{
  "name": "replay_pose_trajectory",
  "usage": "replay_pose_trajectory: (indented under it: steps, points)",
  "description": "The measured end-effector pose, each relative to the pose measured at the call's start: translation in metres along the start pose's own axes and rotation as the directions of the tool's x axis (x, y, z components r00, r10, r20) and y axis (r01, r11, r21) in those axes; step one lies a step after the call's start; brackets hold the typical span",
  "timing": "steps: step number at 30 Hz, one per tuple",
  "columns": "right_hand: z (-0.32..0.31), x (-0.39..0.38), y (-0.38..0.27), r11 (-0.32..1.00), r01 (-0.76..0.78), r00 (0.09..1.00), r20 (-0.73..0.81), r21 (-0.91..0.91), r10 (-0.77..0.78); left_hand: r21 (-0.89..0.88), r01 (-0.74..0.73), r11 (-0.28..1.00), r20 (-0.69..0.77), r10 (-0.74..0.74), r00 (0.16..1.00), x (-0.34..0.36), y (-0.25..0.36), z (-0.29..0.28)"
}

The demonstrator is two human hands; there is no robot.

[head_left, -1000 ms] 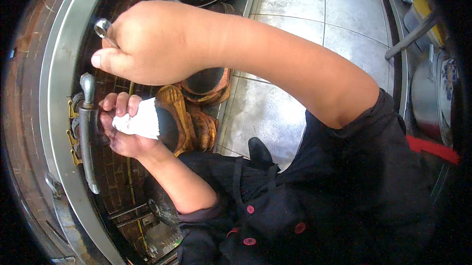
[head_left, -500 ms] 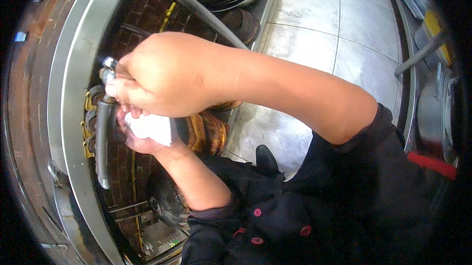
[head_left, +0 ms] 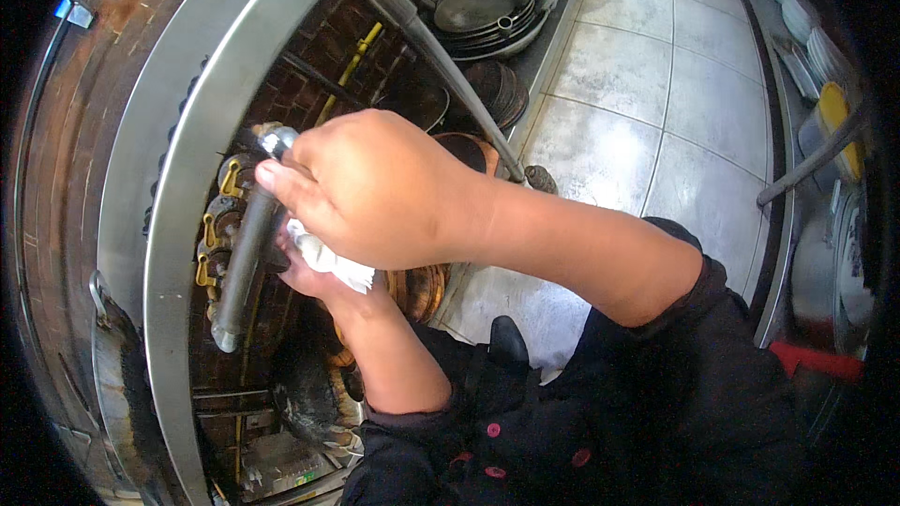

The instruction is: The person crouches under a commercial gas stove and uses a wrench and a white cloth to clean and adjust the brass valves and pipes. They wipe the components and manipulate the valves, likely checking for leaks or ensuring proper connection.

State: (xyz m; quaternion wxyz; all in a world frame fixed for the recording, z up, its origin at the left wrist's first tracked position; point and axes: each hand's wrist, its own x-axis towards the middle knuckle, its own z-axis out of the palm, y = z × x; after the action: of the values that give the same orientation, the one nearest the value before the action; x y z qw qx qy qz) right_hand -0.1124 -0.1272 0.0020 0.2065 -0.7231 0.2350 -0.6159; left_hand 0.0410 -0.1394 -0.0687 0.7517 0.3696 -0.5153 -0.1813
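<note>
My right hand (head_left: 370, 189) is closed round the upper end of a grey metal pipe (head_left: 246, 273), its thumb against the side just below a shiny fitting (head_left: 278, 141). The pipe slants down to a rounded end; whether it is fixed I cannot tell. Below and partly behind the right hand, my left hand (head_left: 305, 279) holds a crumpled white cloth or paper (head_left: 330, 266) near the pipe. Most of its fingers are hidden. Several yellow-handled valves (head_left: 208, 229) sit in a row just left of the pipe.
A steel counter edge (head_left: 178, 225) curves past on the left, a blackened pan (head_left: 122, 384) beside it. Stacked pans (head_left: 483, 4) lie on a low shelf beyond a slanting metal leg (head_left: 459, 84). Pale floor tiles (head_left: 609, 121) run to the right, with a dishware shelf (head_left: 816, 243) beyond.
The view has shifted, so my hands, the pipe and the counter edge appear farther right. The pipe looks more slanted, and more of the valves shows. Both hands keep their hold.
</note>
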Motion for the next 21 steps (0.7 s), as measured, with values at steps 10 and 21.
replay_pose_trajectory:
  steps: [10, 21]
  points:
    - [-0.001, -0.002, 0.000, 0.984, -0.028, 0.997, -0.059, 0.176, 0.039, -0.576, 0.402, 0.712, 0.115, -0.416, 0.902, 0.002, 0.020, 0.011]
    - [-0.012, -0.001, 0.001, 0.998, 0.002, 0.996, 0.084, 0.058, -0.007, -0.741, 0.506, 0.441, 0.464, -0.207, 0.861, 0.007, -0.016, -0.014]
